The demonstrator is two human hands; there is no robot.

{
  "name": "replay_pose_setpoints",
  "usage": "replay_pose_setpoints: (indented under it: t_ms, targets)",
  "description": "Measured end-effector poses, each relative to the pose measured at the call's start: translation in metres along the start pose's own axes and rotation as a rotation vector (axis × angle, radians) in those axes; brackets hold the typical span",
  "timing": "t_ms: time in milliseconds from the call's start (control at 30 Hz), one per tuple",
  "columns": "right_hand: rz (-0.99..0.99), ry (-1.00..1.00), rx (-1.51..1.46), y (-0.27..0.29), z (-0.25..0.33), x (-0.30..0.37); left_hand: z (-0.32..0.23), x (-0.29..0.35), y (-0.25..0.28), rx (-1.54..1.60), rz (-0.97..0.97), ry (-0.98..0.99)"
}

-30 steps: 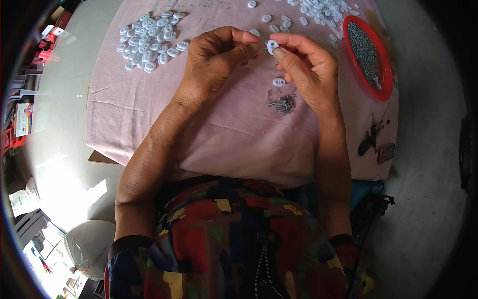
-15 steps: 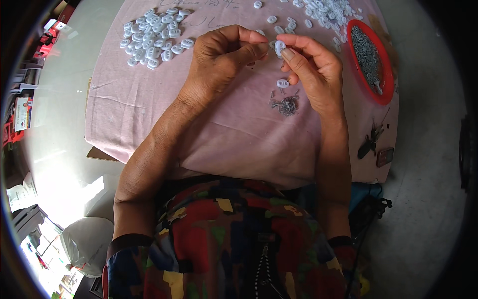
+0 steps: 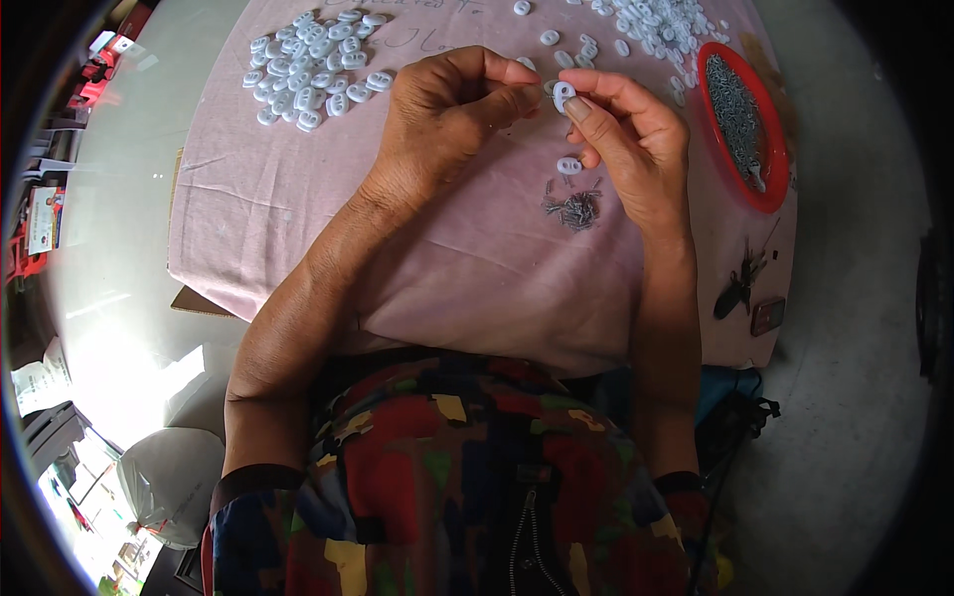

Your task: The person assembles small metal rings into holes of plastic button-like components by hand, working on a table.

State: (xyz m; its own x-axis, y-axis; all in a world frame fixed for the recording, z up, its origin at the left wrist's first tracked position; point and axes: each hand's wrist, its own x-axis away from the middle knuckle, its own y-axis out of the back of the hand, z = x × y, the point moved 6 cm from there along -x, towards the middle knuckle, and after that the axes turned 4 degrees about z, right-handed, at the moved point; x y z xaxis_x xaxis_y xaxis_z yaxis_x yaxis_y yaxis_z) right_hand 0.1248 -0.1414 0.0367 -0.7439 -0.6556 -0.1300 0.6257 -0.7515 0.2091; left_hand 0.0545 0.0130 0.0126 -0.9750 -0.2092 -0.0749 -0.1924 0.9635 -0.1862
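Between the thumb and forefinger of my right hand (image 3: 636, 129) is a white oval plastic piece with two holes (image 3: 563, 95), held upright. My left hand (image 3: 437, 114) is closed in a pinch close to that piece's left side; whatever its fingertips hold is too small to make out. A second white two-holed piece (image 3: 569, 166) lies just below my right hand's lower fingertips. Under it on the cloth sits a little heap of thin grey metal pins or screws (image 3: 576, 212).
A pink cloth (image 3: 467, 288) covers the table. White two-holed pieces (image 3: 308, 70) are piled at the far left, and smaller white parts (image 3: 661, 30) at the far right. A red tray (image 3: 778, 189) holds grey metal bits. Dark tools (image 3: 737, 288) and a small dark box (image 3: 768, 315) lie near the right edge.
The white piece in my right hand has turned slightly, its holes now showing more plainly. Both hands keep nearly the same pose, and the whole view has shifted a little.
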Motion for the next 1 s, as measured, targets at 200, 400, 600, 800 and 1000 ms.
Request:
replay_pose_setpoints:
  t_ms: [200,400,600,800,1000]
  targets:
    - [-0.001,-0.017,0.000,-0.001,0.001,0.000,0.001,-0.001,0.000,-0.002,0.007,0.004]
    - [0.018,0.011,0.027,-0.001,0.000,0.000,0.003,-0.001,0.000,-0.014,0.015,-0.010]
    - [0.019,0.067,0.008,-0.003,0.002,0.002,0.005,0.000,-0.003,0.027,0.063,0.009]
    - [0.012,0.078,-0.028,-0.001,0.003,0.001,0.009,0.000,-0.003,0.139,0.088,0.081]
    - [0.017,0.056,-0.030,0.000,0.002,0.001,0.010,-0.001,-0.002,0.182,0.106,0.119]
